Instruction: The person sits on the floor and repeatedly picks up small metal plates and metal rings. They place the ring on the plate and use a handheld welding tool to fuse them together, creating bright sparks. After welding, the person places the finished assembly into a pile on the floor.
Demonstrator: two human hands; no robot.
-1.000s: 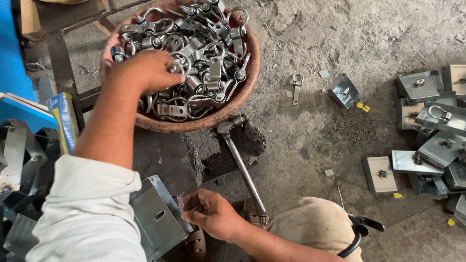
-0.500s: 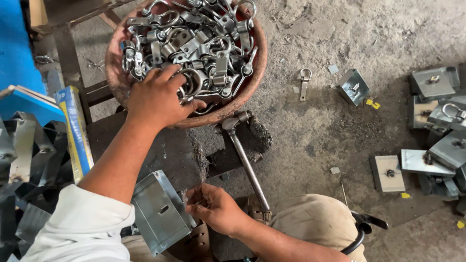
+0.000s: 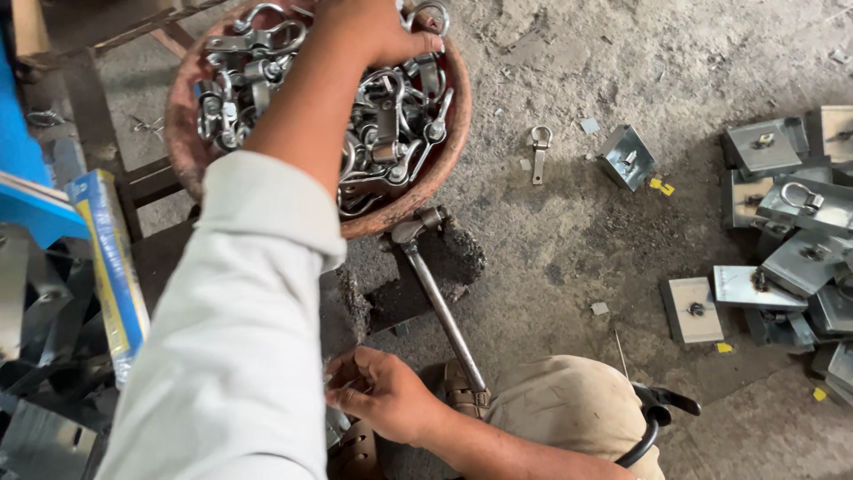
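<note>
Left hand (image 3: 378, 31) down in the rusty bowl (image 3: 449, 151), fingers curled among the steel shackles (image 3: 391, 124), grip hidden, cannot tell; right hand (image 3: 382, 396) low beside the hammer (image 3: 440, 298), loosely closed, contents unclear; best to lift one shackle clear, untangled.

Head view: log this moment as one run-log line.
left hand: in bowl, on metal shackles | right hand: low, by hammer | floor: loose shackle, metal plates
</note>
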